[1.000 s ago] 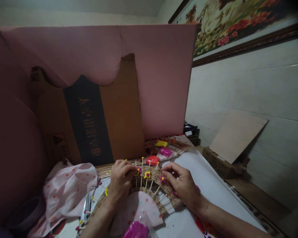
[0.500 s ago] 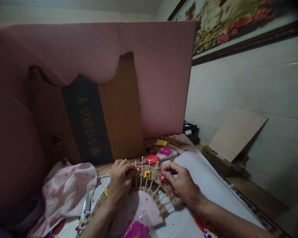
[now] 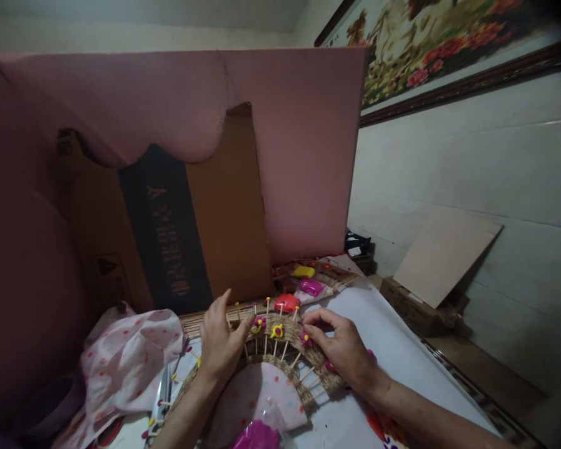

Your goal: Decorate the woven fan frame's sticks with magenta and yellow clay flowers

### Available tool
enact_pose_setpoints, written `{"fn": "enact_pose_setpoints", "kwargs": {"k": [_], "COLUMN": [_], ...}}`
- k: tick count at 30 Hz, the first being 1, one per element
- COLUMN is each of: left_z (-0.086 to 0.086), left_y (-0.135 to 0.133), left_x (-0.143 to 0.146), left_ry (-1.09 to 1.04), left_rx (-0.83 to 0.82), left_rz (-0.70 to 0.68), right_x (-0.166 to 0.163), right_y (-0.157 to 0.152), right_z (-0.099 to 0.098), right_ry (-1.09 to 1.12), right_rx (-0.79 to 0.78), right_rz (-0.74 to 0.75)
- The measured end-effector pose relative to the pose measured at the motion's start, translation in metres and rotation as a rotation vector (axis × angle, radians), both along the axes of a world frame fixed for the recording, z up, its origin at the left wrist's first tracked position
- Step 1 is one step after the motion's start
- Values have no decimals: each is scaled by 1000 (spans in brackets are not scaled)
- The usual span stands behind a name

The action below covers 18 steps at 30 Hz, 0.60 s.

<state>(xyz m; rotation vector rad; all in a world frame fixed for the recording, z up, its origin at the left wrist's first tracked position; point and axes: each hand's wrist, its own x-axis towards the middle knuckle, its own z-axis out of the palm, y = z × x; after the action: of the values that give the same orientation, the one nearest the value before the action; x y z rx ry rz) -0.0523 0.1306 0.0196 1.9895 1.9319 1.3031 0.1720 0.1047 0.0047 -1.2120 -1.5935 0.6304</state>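
A fan-shaped woven craft (image 3: 292, 324) of twine bands and thin sticks lies before me, its stick ends tipped with yellow and magenta balls. Small clay flowers sit along its outer band, among them a yellow flower (image 3: 277, 330) with a magenta centre and a magenta flower (image 3: 306, 338). My left hand (image 3: 222, 343) is at the band's left part, fingers spread and thumb apart, beside a magenta-and-yellow flower (image 3: 259, 323). At the right, my right hand (image 3: 341, 346) pinches the band's outer edge near the magenta flower. Dotted pale fabric (image 3: 262, 390) fills the fan's centre.
Bagged magenta clay (image 3: 257, 434) lies in front, with red clay (image 3: 287, 303) and yellow clay (image 3: 303, 272) behind the fan. Dotted cloth (image 3: 131, 355) is heaped at left. A cut cardboard sheet (image 3: 231, 237) leans against a pink panel (image 3: 306, 156). White paper (image 3: 393, 337) covers the table.
My left hand has let go of the magenta-and-yellow flower and drawn slightly left, its fingers spreading upward. My right hand keeps its pinch on the fan.
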Motion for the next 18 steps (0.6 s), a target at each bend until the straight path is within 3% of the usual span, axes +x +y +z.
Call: {"fn": "enact_pose_setpoints", "kwargs": {"k": [5, 18], "left_z": [1, 3], "left_y": [1, 0], "left_x": [-1, 3], "left_ry": [-186, -214], "left_rx": [-224, -179], "left_rz": [-79, -22], "right_x": [0, 0], "right_y": [0, 1], "right_z": [1, -3], "right_ry": [20, 45], "right_rx": [-18, -5], "right_rz": [15, 25]}}
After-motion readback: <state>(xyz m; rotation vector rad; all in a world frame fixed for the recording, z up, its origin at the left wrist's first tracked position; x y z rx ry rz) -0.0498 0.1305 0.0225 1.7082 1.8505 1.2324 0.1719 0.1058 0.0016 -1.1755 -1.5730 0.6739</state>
